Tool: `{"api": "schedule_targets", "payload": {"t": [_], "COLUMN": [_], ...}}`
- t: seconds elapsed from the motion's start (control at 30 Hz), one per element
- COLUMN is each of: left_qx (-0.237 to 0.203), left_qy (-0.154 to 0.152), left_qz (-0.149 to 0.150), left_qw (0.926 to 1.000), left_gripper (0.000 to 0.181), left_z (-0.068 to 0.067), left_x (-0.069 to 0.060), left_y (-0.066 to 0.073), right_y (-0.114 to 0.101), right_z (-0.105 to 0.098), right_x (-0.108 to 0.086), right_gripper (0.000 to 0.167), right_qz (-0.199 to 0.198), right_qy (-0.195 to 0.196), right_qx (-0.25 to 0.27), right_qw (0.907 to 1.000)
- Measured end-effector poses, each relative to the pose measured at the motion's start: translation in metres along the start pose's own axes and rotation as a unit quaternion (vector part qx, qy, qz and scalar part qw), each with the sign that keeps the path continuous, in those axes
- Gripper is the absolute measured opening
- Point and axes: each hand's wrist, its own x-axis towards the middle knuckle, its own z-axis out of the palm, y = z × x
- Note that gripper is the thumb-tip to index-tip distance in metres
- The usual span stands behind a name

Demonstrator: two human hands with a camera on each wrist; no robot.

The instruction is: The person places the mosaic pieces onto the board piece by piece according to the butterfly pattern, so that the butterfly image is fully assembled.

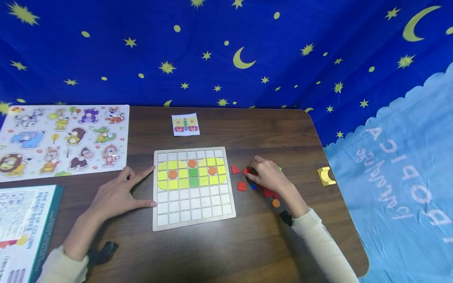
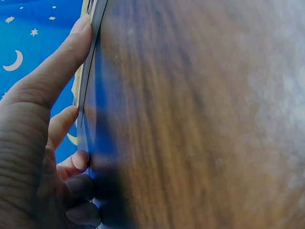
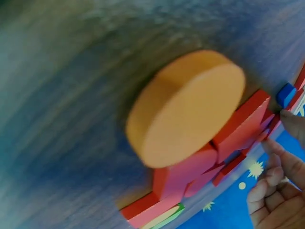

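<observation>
Before a starry curtain (image 1: pixel 212 55), on a brown table (image 1: pixel 265 129): touching the grid board (image 1: pixel 195 203) with left hand (image 1: pixel 114 196), thumb and forefinger spread, ungripping; with right hand (image 1: pixel 270 176) bent-fingered among red pieces (image 1: pixel 241 186) right of it, cannot tell if gripping. Probably choosing red; likely calls next for pinching one.

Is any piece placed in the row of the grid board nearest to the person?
No, the grid board shows only bare squares in that row, with its yellow pieces, green squares and orange discs farther up.
</observation>
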Motion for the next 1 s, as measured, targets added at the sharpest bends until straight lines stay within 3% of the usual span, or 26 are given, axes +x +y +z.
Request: {"api": "schedule_targets", "payload": {"t": [0.23, 0.47, 1.0], "left_qx": [0.003, 0.001, 0.001], "left_qy": [0.001, 0.003, 0.008], "left_qz": [0.004, 0.009, 0.012], "left_qw": [1.0, 1.0, 0.9999], "left_gripper": [0.11, 0.109, 0.109], "left_z": [0.001, 0.0, 0.0], "left_x": [-0.002, -0.001, 0.0], "left_y": [0.0, 0.001, -0.001], "right_y": [-0.002, -0.03, -0.124], "right_z": [0.002, -0.004, 0.0], "right_x": [0.0, 0.014, 0.057], "right_gripper": [0.027, 0.025, 0.025], "right_qz": [-0.048, -0.101, -0.194], "right_qy": [0.041, 0.065, 0.0], "right_qx": [0.015, 0.021, 0.014], "right_qw": [0.9979, 0.9925, 0.9809]}}
